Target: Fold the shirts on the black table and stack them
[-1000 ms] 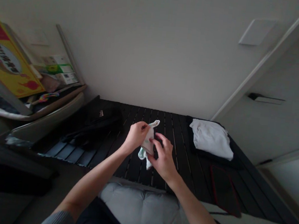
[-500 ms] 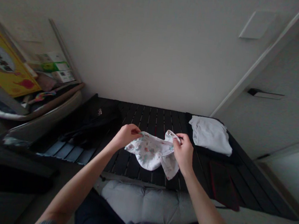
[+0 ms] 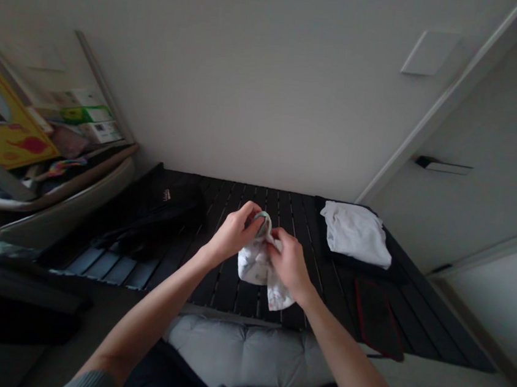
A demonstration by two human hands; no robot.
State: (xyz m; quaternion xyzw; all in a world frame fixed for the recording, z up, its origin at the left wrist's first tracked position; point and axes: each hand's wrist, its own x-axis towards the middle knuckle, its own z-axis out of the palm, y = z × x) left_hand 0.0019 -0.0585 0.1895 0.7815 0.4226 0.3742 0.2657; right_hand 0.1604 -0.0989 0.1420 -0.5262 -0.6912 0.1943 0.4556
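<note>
A small white printed garment (image 3: 253,268) hangs bunched between my two hands above the black slatted table (image 3: 224,294). My left hand (image 3: 237,227) is closed on its upper edge, where a loop of pale greenish cloth curves over the fingers. My right hand (image 3: 289,261) pinches the same garment just to the right, and a flap of it drops below that hand. The two hands are close together, and part of the garment is hidden behind the right fingers.
A folded light-grey garment (image 3: 356,233) lies on dark cloth at the right. Nearer is a flat dark red-edged item (image 3: 379,320). Black cloth (image 3: 149,222) lies at the left, beyond it a yellow box (image 3: 5,121). A grey tufted cushion (image 3: 242,349) is below the table edge.
My hands have come together from holding the garment spread out sideways. The garment is now gathered, with its edge looped up at my left hand. The view has shifted slightly.
</note>
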